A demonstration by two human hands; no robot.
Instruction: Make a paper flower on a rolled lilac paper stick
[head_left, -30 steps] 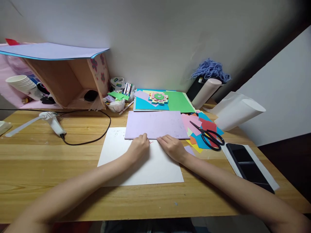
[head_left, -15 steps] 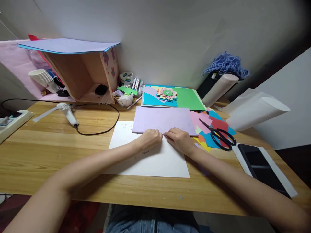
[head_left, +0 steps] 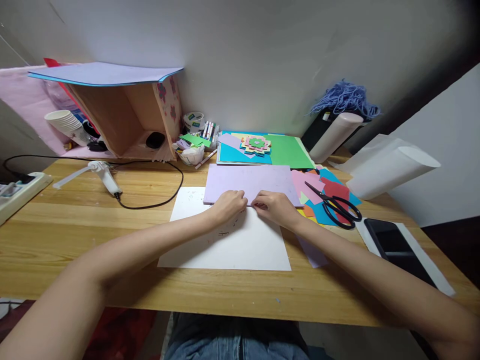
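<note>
A lavender sheet [head_left: 247, 177], which looks folded or layered at its near edge, lies over the back part of a white sheet of paper [head_left: 228, 255] with small dark marks on it. Both hands are at the lavender sheet's near edge, close together. My left hand [head_left: 229, 206] is closed, its fingertips pinched at that edge left of my right hand. My right hand [head_left: 275, 206] is curled, thumb and fingers pinching the same edge. Just right of the lavender sheet, black-handled scissors [head_left: 333, 205] rest on coloured paper scraps [head_left: 307, 182].
Behind stand coloured sheets [head_left: 290, 150] topped by a layered paper flower [head_left: 256, 145]. A cardboard box [head_left: 131, 115], a white glue gun [head_left: 105, 177] with its cord, and a power strip [head_left: 26, 192] are at left. A phone [head_left: 393, 245] and a white paper roll [head_left: 397, 172] lie right.
My hands stay at the sheet's near edge, my right fingers now more bent and slightly raised. The view has shifted slightly.
</note>
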